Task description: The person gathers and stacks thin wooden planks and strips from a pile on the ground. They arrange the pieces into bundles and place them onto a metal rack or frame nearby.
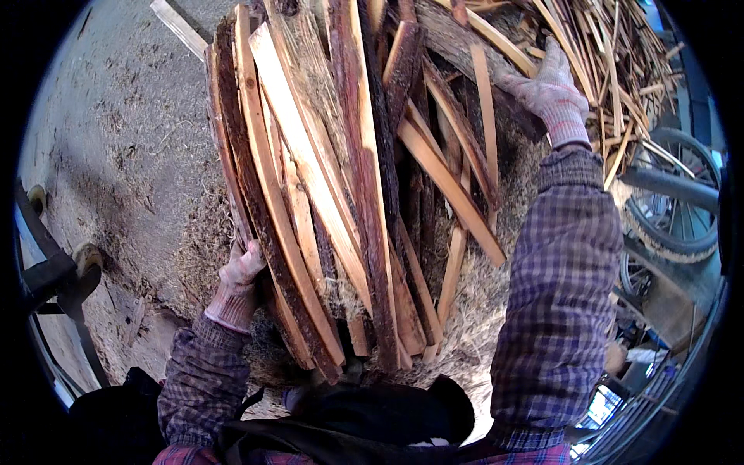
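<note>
A large heap of long bark-edged wood slabs point(310, 170) lies lengthwise in front of me. Some faces are pale and freshly cut, others dark with bark. My left hand point(242, 267), in a pale work glove, is closed around the outer left slab point(256, 194) near its lower end. Its thumb shows on the edge; the other fingers are partly hidden. Farther out on the right, my right hand point(550, 93) wears a similar glove. It lies against the end of a wide grey board point(457, 43), fingers stretched forward and thumb apart.
Thin wood strips point(620, 54) are piled at the far right. Below them stands a spoked wheel point(674, 201) with a grey tube beside it. A wheeled metal frame point(66, 271) is at the left. Sawdust and chips cover the ground point(132, 139).
</note>
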A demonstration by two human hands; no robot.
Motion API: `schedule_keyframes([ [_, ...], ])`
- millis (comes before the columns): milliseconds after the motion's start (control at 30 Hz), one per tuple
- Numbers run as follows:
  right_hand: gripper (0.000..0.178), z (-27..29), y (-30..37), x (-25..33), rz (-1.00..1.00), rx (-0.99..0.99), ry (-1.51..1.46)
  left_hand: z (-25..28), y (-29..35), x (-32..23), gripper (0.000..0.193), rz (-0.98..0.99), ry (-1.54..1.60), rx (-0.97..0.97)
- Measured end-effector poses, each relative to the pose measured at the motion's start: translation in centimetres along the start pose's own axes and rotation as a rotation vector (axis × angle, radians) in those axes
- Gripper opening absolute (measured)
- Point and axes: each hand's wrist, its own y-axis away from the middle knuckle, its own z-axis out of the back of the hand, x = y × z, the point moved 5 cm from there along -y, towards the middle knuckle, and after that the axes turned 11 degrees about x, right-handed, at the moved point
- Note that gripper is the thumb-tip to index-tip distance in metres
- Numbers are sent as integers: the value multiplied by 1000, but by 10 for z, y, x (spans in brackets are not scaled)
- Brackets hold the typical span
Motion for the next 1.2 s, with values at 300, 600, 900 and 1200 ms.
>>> schedule_keyframes([
  [300, 84, -63, -91, -2, 37, 392, -278, -56, 10, -5, 48, -132, -689, -500],
  [600, 59, -156, -76, 23, 496, 846, -1011, -18, 19, -17, 43, -170, -645, -588],
  [900, 82, 14, 34, 43, 303, 364, -55, -27, 8, -29, 52, 40, -474, -388],
  [1200, 67, 46, 169, -36, 271, 226, -92, -132, -9, -30, 62, 122, -639, -556],
])
